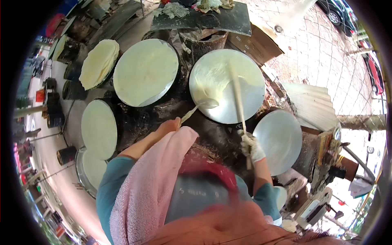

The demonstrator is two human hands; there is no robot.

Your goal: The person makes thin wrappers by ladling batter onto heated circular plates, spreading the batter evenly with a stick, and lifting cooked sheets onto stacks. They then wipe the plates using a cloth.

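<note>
So the left hand [168, 125]'s wrapped round a ladle [209, 103] and the gloved right hand [252, 148]'s gripping a wooden stick [238, 94], both tools over pale batter [210, 79] on the round plate [224, 116] at 1 o'clock, long handles probably keeping fingers off the metal.

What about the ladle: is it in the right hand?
No, the left hand holds the ladle; the right hand grips a stick.

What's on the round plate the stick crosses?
A pale wet layer; a ladle and the stick are over the plate. Its near part shows bare; the surface beneath the layer is covered.
</note>
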